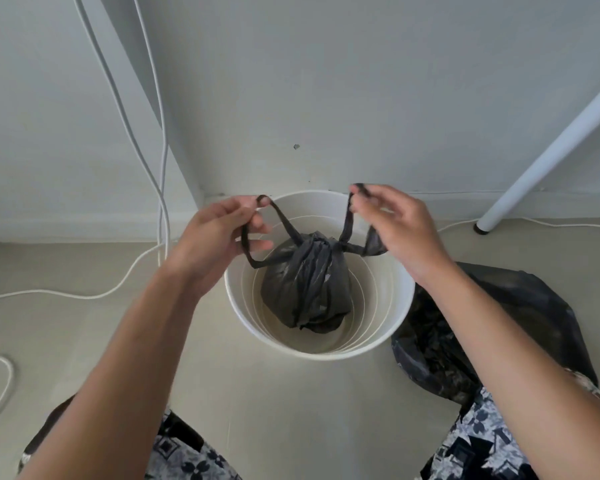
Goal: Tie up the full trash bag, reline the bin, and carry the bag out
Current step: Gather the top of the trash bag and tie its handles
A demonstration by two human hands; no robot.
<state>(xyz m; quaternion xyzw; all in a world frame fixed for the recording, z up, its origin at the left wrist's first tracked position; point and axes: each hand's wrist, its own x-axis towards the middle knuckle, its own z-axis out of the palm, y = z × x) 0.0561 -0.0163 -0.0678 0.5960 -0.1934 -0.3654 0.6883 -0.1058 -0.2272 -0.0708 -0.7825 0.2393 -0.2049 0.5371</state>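
Observation:
A round white bin (236, 306) stands on the floor against the wall. Inside it sits a dark grey trash bag (309, 285), gathered at its neck, with two thin handle loops pulled out sideways. My left hand (219, 237) pinches the left loop above the bin's left rim. Over the right rim, my right hand (395, 223) pinches the right loop. Both loops are stretched apart and not knotted. A second black bag (520, 317) lies crumpled on the floor right of the bin, partly behind my right forearm.
White cables (142, 140) run down the wall and trail across the floor at left. A white table leg (548, 150) slants down to the floor at right. My patterned trouser knees (492, 441) flank the bin at the bottom.

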